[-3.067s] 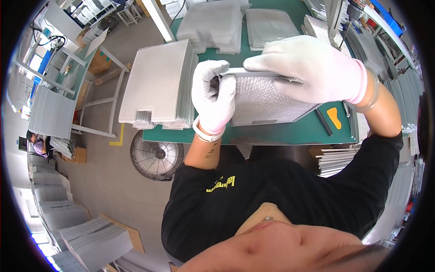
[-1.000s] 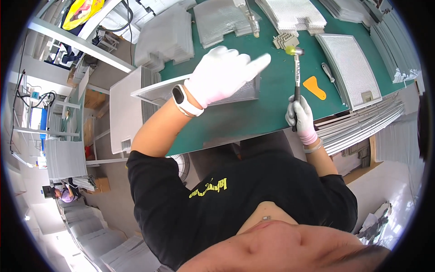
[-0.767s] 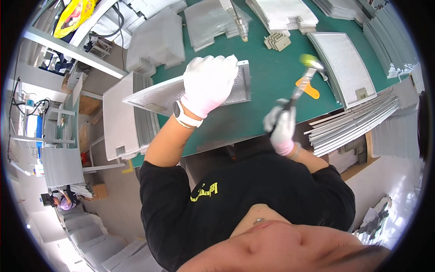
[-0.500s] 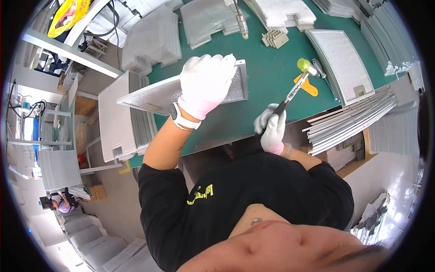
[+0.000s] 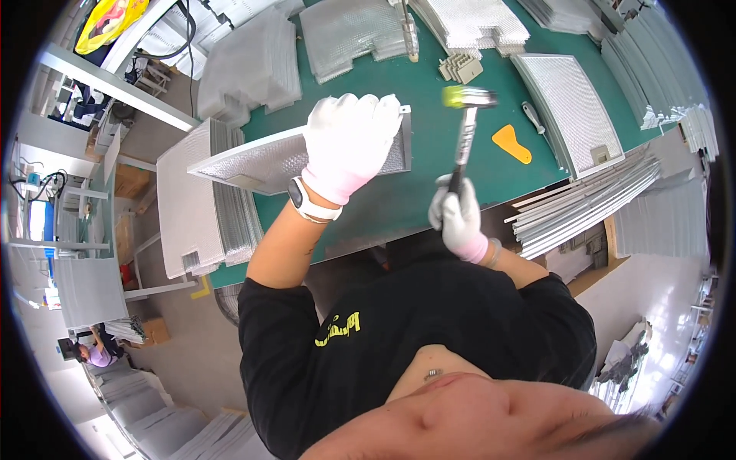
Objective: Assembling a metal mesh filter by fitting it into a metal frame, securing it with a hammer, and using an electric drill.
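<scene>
Left hand [image 5: 349,142] flat on the mesh filter panel [image 5: 284,157], fingers spread over its right end near the corner, palm pressing it down on the green worktop [image 5: 429,184]. Fingers wide and clamping from above, not wrapped round the frame as far as we can see.

Right hand [image 5: 458,218] has its fingers closed round the handle of the hammer [image 5: 464,130]. The yellow-green head sits at 12 o'clock from that fist, blurred, handle running nearly straight up the picture.

Key relation: the panel's long axis runs roughly 9 to 3 o'clock, tilted slightly, and its right end lies at about 9 o'clock from the hammer head, near it but apart. The hammer head is above bare worktop just right of the panel's corner; we cannot tell whether it touches the mat. The right hand is the nearer one to that corner for a strike; the left is already on it.

Around: orange scraper [image 5: 511,142] at 3 o'clock from the hammer, another framed filter [image 5: 567,115] beyond it, a small stack of clips [image 5: 460,67] at 12 o'clock, stacks of mesh panels [image 5: 203,207] at 9 o'clock off the held panel.
</scene>
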The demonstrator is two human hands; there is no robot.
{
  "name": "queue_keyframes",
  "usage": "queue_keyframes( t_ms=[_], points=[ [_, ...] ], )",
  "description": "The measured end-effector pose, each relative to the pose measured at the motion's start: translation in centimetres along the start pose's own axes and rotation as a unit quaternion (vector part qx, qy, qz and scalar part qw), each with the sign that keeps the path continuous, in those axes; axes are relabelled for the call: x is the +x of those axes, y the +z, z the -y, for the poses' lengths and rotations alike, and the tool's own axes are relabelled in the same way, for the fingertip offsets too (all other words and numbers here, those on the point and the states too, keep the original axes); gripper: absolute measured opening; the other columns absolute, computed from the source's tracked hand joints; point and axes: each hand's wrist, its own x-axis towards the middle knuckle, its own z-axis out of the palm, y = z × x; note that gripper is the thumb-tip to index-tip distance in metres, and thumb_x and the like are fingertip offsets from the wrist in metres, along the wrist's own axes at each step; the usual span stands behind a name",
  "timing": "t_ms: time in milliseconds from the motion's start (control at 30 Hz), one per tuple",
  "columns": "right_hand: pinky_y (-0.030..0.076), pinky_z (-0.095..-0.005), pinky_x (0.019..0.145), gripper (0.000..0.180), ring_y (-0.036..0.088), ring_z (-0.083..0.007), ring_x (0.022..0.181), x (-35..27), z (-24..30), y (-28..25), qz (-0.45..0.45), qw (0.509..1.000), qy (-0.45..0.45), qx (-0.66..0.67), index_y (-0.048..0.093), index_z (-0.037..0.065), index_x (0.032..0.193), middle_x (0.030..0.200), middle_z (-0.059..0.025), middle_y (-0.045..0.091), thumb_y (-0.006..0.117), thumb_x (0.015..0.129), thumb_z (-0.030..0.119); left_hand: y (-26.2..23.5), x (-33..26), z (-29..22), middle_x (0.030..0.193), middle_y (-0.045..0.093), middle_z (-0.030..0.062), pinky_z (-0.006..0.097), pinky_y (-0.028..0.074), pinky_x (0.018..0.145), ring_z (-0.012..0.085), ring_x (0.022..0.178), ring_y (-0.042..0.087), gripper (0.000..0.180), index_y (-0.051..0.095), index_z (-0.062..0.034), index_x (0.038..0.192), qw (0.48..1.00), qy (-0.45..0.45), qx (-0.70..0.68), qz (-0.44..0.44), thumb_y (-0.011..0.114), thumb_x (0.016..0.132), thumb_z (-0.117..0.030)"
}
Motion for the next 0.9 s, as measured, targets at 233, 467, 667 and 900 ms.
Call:
queue_keyframes(
  t_ms=[233, 467, 667, 900],
  points=[
    [0.053, -0.0306, 0.071, 0.063, 0.063, -0.0173, 0.071, 4.3, 13.4, -7.0, 0.052, 0.877, -0.145, -0.455, 0.032, -0.003, 0.153, 0.083, -0.0081, 0.065, 0.058, 0.100, 0.019, 1.7, -1.0, -2.2, 0.074, 0.057, -0.0007, 0.040, 0.044, 0.077, 0.0224, 0.072, 0.055, 0.044, 0.065, -0.0137, 0.091, 0.981, -0.098, -0.012, -0.169, 0.085, 0.066, -0.044],
    [0.051, -0.0343, 0.066, 0.049, 0.060, -0.0166, 0.073, 4.6, 22.9, -6.7, 0.164, 0.820, -0.270, -0.478, 0.045, -0.002, 0.142, 0.088, -0.0136, 0.062, 0.056, 0.103, 0.026, 1.9, -1.3, -3.1, 0.076, 0.058, -0.0014, 0.040, 0.042, 0.083, 0.0222, 0.074, 0.055, 0.045, 0.064, -0.0150, 0.088, 0.976, -0.138, -0.010, -0.168, 0.084, 0.066, -0.049],
    [0.055, -0.0371, 0.072, 0.042, 0.067, -0.0310, 0.075, 5.7, 24.6, -3.8, 0.253, 0.603, -0.234, -0.719, 0.052, -0.003, 0.138, 0.098, -0.0203, 0.066, 0.055, 0.101, 0.016, 1.7, -1.4, -2.6, 0.066, 0.051, -0.0004, 0.039, 0.041, 0.070, 0.0213, 0.063, 0.052, 0.040, 0.062, -0.0148, 0.080, 0.973, -0.127, -0.010, -0.191, 0.080, 0.070, -0.049],
    [0.055, -0.0412, 0.078, 0.048, 0.068, -0.0337, 0.084, 4.3, 22.5, -4.6, 0.204, 0.731, -0.207, -0.618, 0.050, -0.005, 0.141, 0.101, -0.0212, 0.067, 0.055, 0.094, 0.007, 1.7, -1.6, -3.3, 0.077, 0.059, 0.0000, 0.041, 0.042, 0.081, 0.0225, 0.075, 0.057, 0.044, 0.066, -0.0136, 0.084, 0.977, -0.146, -0.020, -0.155, 0.083, 0.066, -0.050]
  ],
)
